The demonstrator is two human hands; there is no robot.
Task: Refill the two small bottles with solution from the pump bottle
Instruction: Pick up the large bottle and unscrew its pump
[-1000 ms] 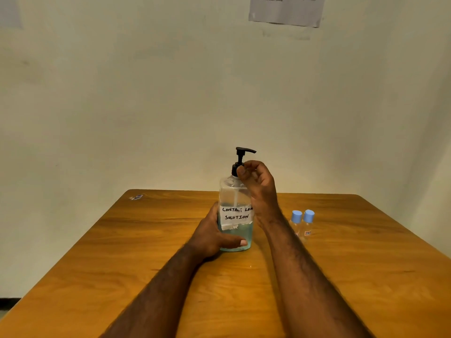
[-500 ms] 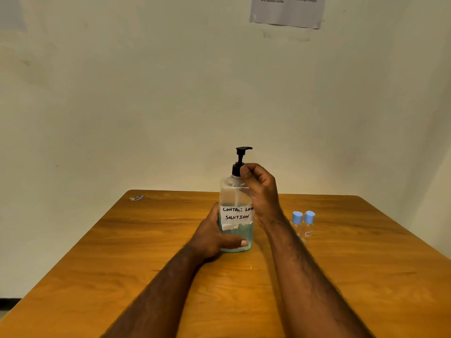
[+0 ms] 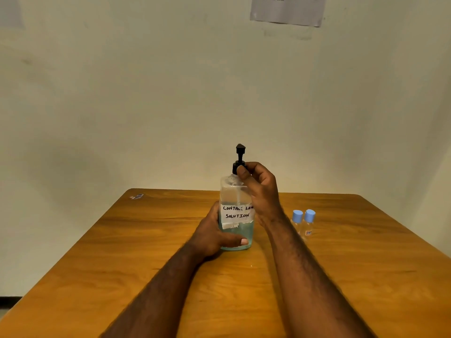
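Note:
A clear pump bottle (image 3: 236,191) with pale blue liquid in its lower part and a handwritten "contact lens solution" label stands upright mid-table. My left hand (image 3: 214,236) grips its base, thumb across the front. My right hand (image 3: 258,189) pinches the black collar of the pump (image 3: 240,154), whose nozzle points toward me or away, seen end-on. Two small clear bottles with blue caps (image 3: 303,222) stand side by side, capped, to the right of my right wrist.
The wooden table (image 3: 366,264) meets a pale wall at its far edge. A small scrap (image 3: 136,196) lies at the far left corner. A sheet of paper (image 3: 288,9) hangs on the wall above.
The pump nozzle has turned from pointing right to end-on as my right hand twists the collar. My left hand and the bottle body have stayed put.

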